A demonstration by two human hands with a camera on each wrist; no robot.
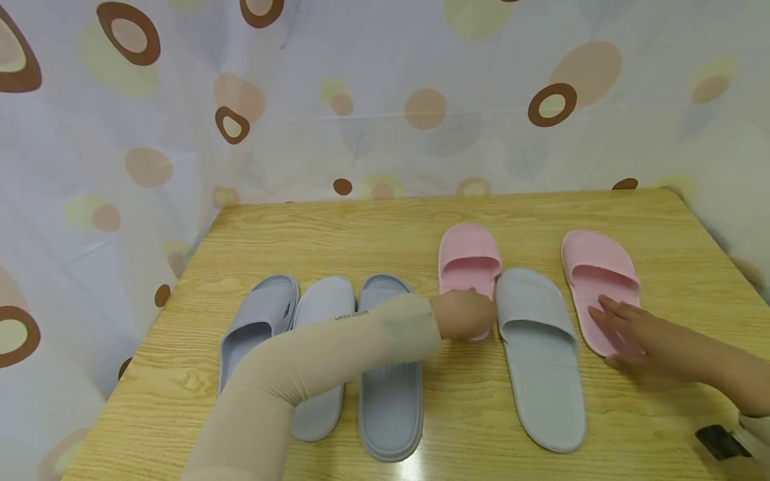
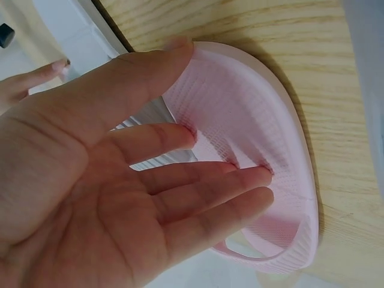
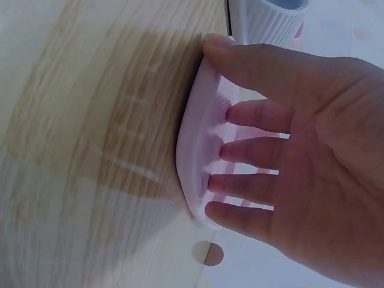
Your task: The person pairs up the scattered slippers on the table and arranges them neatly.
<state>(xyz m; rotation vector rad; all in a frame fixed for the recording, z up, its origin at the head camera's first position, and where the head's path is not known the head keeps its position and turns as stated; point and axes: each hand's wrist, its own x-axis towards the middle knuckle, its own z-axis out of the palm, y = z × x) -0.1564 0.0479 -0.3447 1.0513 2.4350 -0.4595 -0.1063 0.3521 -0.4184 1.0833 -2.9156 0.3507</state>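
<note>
Two pink slippers lie on the wooden table. My left hand (image 1: 463,314) reaches across to the left pink slipper (image 1: 470,242) and covers part of its heel half. In the left wrist view, the fingers lie loosely extended over the ribbed footbed (image 2: 228,114), the thumb at its rim. On the other pink slipper (image 1: 598,254), my right hand (image 1: 662,341) touches the footbed near the heel. Its fingers are spread and nearly straight in the right wrist view, with the thumb (image 3: 225,51) at the sole's edge. Between the pink slippers lies a pale grey-green slipper (image 1: 547,387).
Left of the hands are a grey-blue slipper (image 1: 265,304), a pale grey slipper (image 1: 321,407) and a darker grey slipper (image 1: 391,407), partly under my left sleeve (image 1: 343,347). A patterned curtain (image 1: 373,87) hangs behind the wooden table (image 1: 337,227).
</note>
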